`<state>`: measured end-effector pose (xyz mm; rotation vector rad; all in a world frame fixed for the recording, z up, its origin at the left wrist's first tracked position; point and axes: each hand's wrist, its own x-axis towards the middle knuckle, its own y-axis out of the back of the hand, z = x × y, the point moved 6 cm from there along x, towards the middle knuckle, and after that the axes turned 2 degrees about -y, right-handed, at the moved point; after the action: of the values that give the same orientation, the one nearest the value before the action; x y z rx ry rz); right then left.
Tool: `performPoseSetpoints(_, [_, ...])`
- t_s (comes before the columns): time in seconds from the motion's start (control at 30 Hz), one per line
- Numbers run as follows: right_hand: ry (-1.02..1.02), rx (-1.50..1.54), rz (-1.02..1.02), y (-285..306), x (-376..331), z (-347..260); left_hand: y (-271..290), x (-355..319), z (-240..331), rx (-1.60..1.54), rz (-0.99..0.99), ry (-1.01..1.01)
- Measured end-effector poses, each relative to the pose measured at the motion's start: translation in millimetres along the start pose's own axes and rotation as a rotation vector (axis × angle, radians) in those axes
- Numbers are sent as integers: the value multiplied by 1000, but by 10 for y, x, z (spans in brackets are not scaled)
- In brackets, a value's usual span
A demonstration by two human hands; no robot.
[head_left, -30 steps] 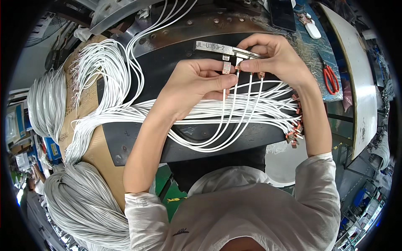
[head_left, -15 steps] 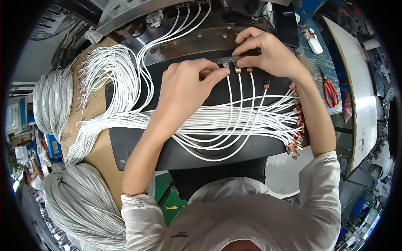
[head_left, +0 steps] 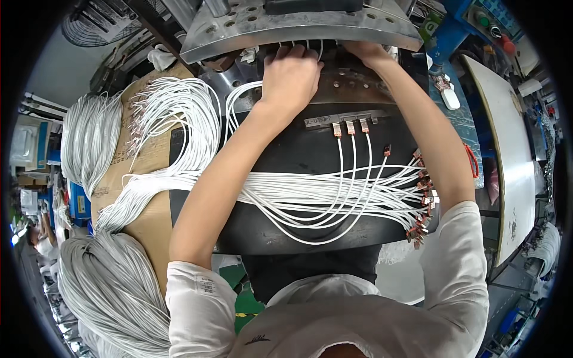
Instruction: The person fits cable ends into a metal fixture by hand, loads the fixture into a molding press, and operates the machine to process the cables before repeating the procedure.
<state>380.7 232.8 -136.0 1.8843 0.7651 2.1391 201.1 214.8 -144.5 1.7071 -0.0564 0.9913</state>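
Far left: grey-white cable bundles [head_left: 89,140], hanging; larger bundle [head_left: 113,292] near left. Left of centre: looped white cables with copper terminals [head_left: 179,113] on cardboard sheet [head_left: 149,155]. Centre: black surface [head_left: 310,238]; white cable bunch [head_left: 322,194] lying left to right, long axis crosswise, terminal ends [head_left: 422,197] fanned at right edge. Three cables rising into metal connector bar [head_left: 340,120], near side of both hands. Far centre: left hand [head_left: 290,74], fingers curled on cable ends under steel press plate [head_left: 298,27]; grip closure on them not discernible. Right hand [head_left: 369,52] just right, fingers hidden beneath plate; grip state not discernible. Right: red-handled cutters [head_left: 471,161], white board [head_left: 507,161], blue control box [head_left: 477,21].
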Motion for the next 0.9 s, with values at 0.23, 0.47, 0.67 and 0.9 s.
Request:
performPoseSetpoints(0.23, [-418, 159, -363, 516, -129, -173, 572, -164, 141, -556, 23, 72])
performPoseSetpoints(0.47, [-262, 9, -519, 1145, -465, -519, 1557, -1172, -310, -408, 171, -66])
performPoseSetpoints(0.67, [-492, 487, -701, 981, -218, -665, 1620, -1159, -1088, 7, 64, 449])
performPoseSetpoints(0.9, [-713, 746, -1279, 2129, -558, -485, 1573, -1160, 149, -283, -153, 84])
